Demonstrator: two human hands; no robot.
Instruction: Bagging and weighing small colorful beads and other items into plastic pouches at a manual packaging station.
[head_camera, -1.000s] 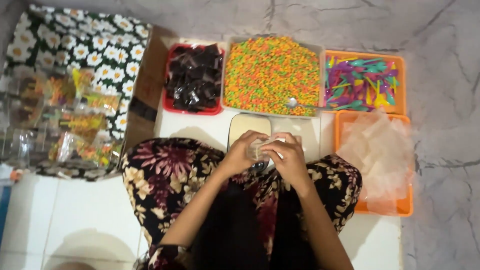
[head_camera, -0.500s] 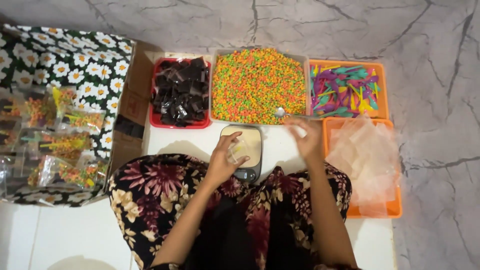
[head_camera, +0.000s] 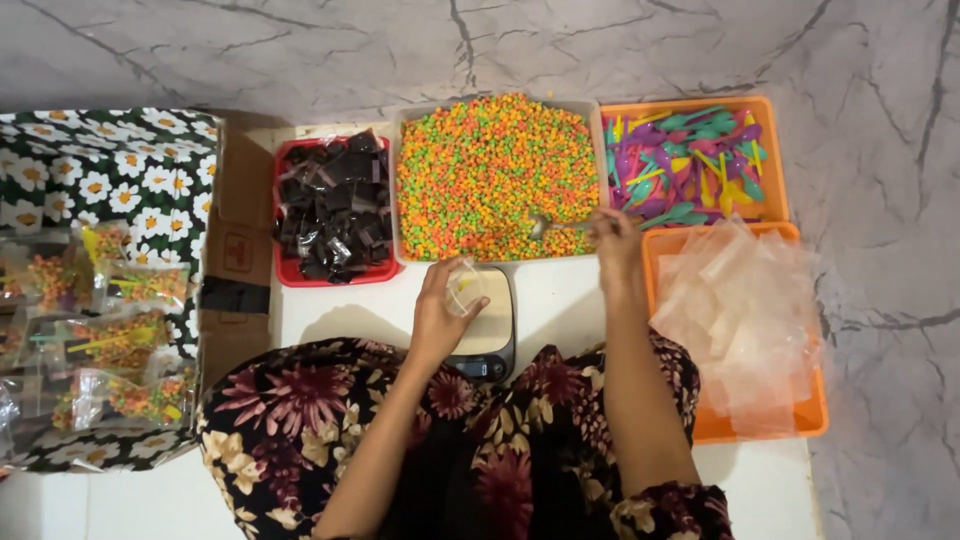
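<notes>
At your far left sits a box (head_camera: 110, 180) with a daisy print, and in it lie filled packets (head_camera: 100, 340) of coloured bits. Next to it, past a strip of cardboard (head_camera: 240, 240), is a red tray (head_camera: 285, 275) of dark, glossy wrapped pieces (head_camera: 333, 205). Your left hand (head_camera: 440, 320) comes next: its fingers are closed around a small clear bag (head_camera: 465, 285), held upright just over the scale (head_camera: 485, 335), which rests on the white surface in front of your floral-clad lap (head_camera: 330, 420). Above the scale is the middle tray (head_camera: 592, 180), heaped with orange, green and yellow pellets (head_camera: 490, 170). Your right hand (head_camera: 615, 245) reaches to that tray's right edge, its fingers pinched on the handle of a spoon (head_camera: 560, 225), whose bowl lies in the pellets near the tray's near side. Whether the spoon carries any pellets you cannot tell. Further right, an orange tray (head_camera: 775, 150) holds purple, green and yellow plastic spoons (head_camera: 685, 160), and just below it a second orange tray (head_camera: 810, 415) holds a loose pile of empty clear bags (head_camera: 745, 310), near your right forearm.
</notes>
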